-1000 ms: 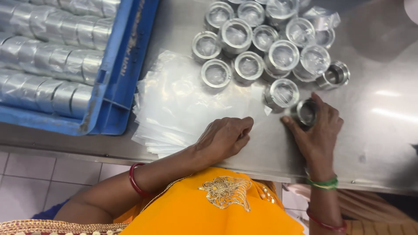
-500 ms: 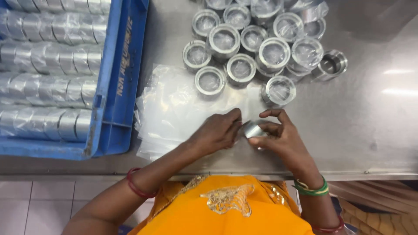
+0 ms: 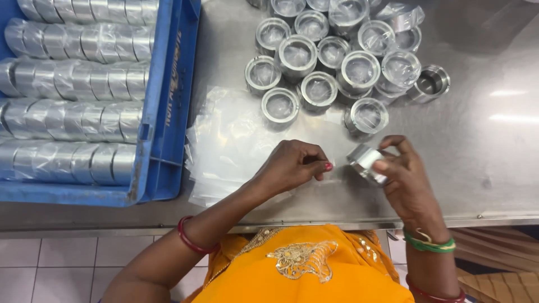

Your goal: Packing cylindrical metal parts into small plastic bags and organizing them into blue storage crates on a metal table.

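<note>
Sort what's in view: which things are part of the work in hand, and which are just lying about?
In hand:
- metal ring in right hand
- clear plastic bags, pinched by left hand
- bagged rings clustered on the table
- wrapped rings in the blue crate

Lying about:
- steel table
- cardboard on the floor

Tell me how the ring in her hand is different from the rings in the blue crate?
The ring in the right hand is bare, single and tilted. The crate rings are wrapped in clear plastic and lie in long rows in the crate. Both are shiny metal cylinders.
</note>
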